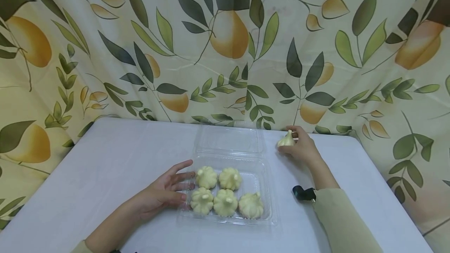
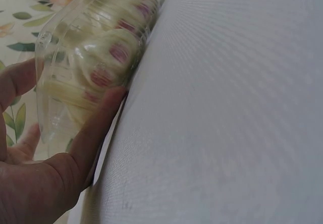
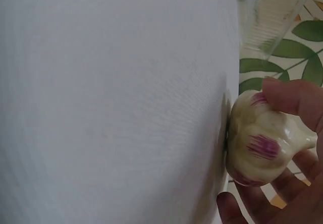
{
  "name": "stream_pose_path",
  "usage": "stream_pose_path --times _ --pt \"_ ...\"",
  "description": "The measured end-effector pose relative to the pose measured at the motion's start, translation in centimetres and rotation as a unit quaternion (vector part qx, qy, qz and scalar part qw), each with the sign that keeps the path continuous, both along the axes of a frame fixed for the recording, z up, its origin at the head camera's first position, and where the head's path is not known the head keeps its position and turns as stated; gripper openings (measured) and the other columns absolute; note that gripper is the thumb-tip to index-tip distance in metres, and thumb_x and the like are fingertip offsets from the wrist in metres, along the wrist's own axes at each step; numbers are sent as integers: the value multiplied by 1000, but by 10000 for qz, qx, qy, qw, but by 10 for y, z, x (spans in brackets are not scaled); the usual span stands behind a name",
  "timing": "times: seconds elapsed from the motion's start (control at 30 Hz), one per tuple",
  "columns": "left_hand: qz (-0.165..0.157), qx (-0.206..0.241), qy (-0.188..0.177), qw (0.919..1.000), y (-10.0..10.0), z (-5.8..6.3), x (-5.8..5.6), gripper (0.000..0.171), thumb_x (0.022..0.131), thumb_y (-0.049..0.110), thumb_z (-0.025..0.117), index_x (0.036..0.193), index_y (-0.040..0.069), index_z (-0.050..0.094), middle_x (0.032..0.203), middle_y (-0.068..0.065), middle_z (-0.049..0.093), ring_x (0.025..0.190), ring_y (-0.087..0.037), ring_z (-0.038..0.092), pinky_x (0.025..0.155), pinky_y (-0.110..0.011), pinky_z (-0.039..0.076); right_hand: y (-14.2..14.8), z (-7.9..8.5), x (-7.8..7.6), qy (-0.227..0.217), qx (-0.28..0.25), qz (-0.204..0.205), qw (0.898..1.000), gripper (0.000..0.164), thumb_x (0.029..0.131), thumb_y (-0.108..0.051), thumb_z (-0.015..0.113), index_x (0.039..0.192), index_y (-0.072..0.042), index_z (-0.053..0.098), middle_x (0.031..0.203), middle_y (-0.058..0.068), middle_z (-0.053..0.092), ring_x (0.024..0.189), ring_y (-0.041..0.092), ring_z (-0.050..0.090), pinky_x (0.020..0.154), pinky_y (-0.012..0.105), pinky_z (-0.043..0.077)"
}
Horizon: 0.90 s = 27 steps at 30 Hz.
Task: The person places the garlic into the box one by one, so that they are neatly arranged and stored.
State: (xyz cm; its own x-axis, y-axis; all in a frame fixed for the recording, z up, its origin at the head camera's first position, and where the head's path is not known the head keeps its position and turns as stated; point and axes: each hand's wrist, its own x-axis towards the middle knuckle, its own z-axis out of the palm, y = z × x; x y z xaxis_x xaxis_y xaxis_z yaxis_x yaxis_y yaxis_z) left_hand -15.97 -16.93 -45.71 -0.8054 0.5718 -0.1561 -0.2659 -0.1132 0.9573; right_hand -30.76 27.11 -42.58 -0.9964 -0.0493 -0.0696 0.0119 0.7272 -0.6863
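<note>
My right hand holds a garlic bulb between thumb and fingers at the back right of the table. In the right wrist view this bulb shows purple streaks on pale skin, its base close to the white cloth. Several pale garlic bulbs sit stem up in a clear plastic clamshell box, three along the front row and two behind. My left hand rests at the box's left side with fingers loosely spread; in the left wrist view its thumb lies along the lower wall.
The box's transparent lid lies folded back towards the curtain. A small black device is beside the right sleeve. White cloth covers the table, and a fruit-patterned curtain hangs right behind its far edge.
</note>
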Motion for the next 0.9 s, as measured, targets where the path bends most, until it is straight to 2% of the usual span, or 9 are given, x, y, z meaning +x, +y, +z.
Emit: stream_pose_path --times 0.2,0.43,0.63,0.9 --pt "-7 16 -8 10000 -2 1 0 91 90 0 66 160 22 12 163 -20 17 139 -38 38 93 -47 53 0 -2 4 131 -244 -132 9995 83 82 -27 81 147 -2 37 141 25 48 126 42 50 98 50 47" --pt "-83 77 81 9999 -2 0 0 90 91 -2 64 160 21 11 163 -22 16 140 -39 37 93 -47 53 0 4 21 248 -800 -189 9963 85 80 -31 84 146 -1 38 141 23 51 124 39 52 92 39 46" --pt "-62 14 75 10000 -2 0 -1 91 90 -1 65 160 22 12 163 -21 18 140 -38 38 92 -46 54 3 6 34 474 -557 -48 9973 79 82 -39 82 143 -4 45 139 19 54 120 36 54 88 36 43" --pt "-18 6 -1 10000 0 -2 1 90 91 1 65 160 23 12 163 -20 17 141 -38 36 94 -48 53 2 14 48 486 -532 281 9970 77 84 -38 80 147 -11 46 143 20 53 121 39 54 87 38 45"
